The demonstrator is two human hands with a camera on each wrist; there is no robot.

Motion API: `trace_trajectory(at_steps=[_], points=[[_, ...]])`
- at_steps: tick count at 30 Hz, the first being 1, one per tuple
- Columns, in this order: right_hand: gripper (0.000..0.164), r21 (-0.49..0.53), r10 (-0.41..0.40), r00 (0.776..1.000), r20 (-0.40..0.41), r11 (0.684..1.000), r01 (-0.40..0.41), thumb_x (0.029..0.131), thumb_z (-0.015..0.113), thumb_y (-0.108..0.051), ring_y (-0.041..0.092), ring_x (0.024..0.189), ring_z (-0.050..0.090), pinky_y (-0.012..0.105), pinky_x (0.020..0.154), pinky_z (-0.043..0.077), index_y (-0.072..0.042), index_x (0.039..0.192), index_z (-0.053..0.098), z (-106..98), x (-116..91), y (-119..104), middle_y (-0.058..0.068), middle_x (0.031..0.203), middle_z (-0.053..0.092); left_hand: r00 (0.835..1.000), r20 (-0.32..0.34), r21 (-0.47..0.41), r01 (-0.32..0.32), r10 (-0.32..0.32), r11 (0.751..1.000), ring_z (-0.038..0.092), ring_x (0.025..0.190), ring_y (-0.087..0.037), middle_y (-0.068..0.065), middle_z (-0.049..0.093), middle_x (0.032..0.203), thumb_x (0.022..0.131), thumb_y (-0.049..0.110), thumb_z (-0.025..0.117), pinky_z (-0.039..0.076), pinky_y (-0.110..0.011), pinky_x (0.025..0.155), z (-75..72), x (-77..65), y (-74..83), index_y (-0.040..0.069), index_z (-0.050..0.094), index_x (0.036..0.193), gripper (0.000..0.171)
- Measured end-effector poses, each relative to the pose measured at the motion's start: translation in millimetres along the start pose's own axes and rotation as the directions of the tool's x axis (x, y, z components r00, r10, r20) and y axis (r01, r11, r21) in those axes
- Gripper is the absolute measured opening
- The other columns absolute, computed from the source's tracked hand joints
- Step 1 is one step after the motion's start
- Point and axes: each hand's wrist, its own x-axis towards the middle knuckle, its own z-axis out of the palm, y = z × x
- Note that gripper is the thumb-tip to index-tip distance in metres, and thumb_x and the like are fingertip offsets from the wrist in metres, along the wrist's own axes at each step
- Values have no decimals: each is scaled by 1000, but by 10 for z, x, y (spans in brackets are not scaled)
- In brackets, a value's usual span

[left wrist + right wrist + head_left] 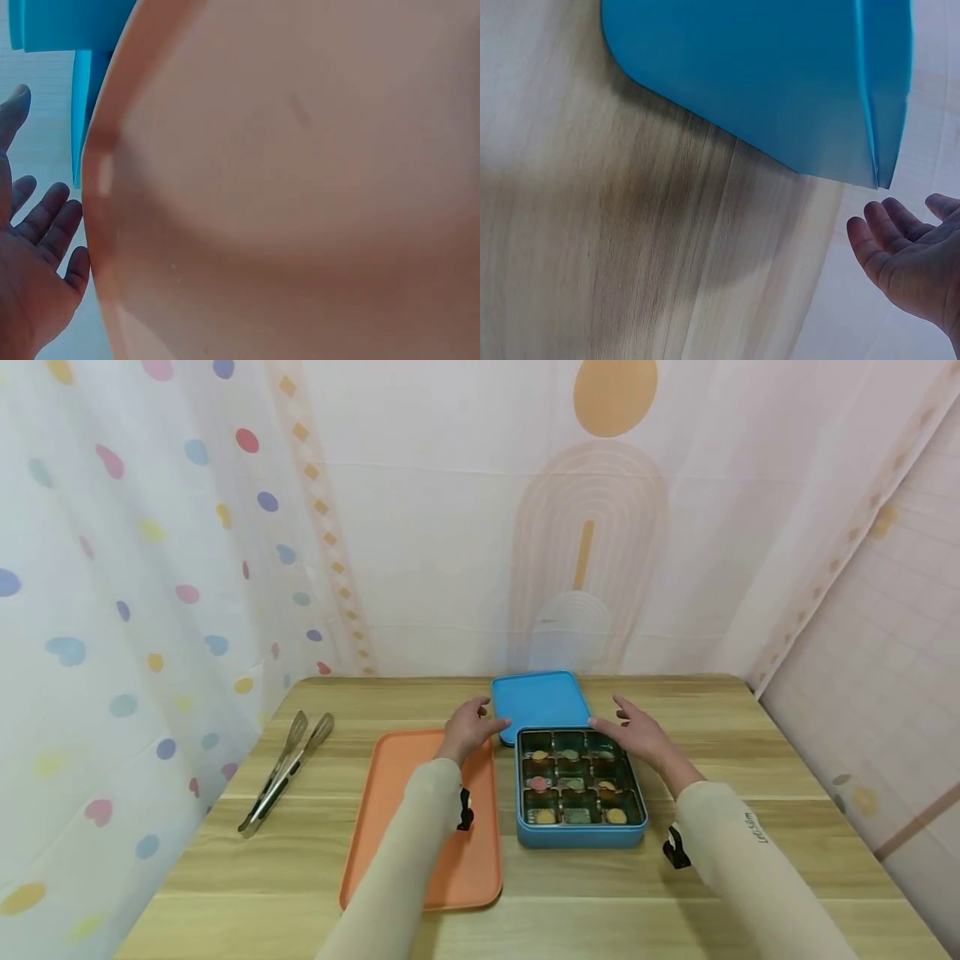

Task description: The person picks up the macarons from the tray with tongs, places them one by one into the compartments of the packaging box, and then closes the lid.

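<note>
White patterned curtain (420, 527) behind a wood-grain worktop (225, 893)

Dots, hearts and arches in soft colours print the curtain, which hangs along the back and left of the worktop. Two cream sleeves (416, 827) reach in over it. An orange rectangular tray with rounded corners (480, 868) lies left of centre, partly under the left sleeve. To its right sits a blue square box (581, 837), lidless; the shallow blue square lid (540, 693) lies just behind, partly hidden by the box. Slim metal tongs with black grips (292, 768) rest apart, on the left.

Both hands are loosely spread and hold nothing. The left hand (467, 731) is beside the lid's left edge; the right hand (641, 735) is at the box's back right corner. In the right wrist view its fingertips show just short of a blue edge; whether its thumb touches, I cannot tell.

A dark translucent insert (553, 777) splits the box into nine compartments, with small yellow, green and pink pieces (538, 783) inside, the pink one in the middle row's left compartment
</note>
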Motion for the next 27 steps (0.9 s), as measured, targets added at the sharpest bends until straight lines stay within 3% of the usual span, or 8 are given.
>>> trace_trajectory(at_steps=[14,27], points=[[91,6,14,1000,-7,1000,-14,97,55,-56,48,141,25,63,108,28,-11,161,7,16,-73,-7,29,158,20,999,40,44,-19,17,999,52,121,-34,-14,55,137,89,38,75,45,-49,98,119,55,-35,13,44,150,72],[92,-8,14,1000,-19,1000,-14,97,55,-57,45,142,25,62,108,28,-12,161,8,16,-118,-6,28,158,21,998,54,-1,-15,15,1000,54,119,-34,-16,55,135,89,23,77,47,-46,96,117,93,-77,11,45,149,69]])
